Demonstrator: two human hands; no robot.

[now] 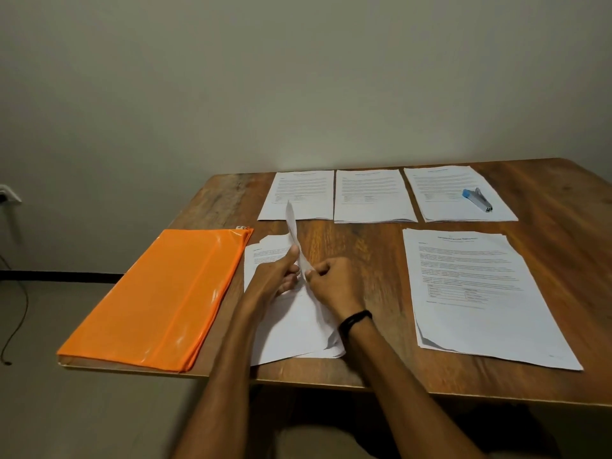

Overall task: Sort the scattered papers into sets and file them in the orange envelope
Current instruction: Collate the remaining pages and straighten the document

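A loose pile of white printed papers lies in front of me near the table's front edge. One sheet stands lifted on edge above it. My left hand and my right hand both pinch this sheet at its lower part. The orange envelope lies flat at the table's left corner, just left of the pile. Three paper sets sit in a row at the back: left, middle, right. A larger stack lies at the right front.
A blue and silver stapler rests on the back right set. The wooden table ends close to my body and at the left by the envelope. A wall stands behind, with a socket and cable at the far left.
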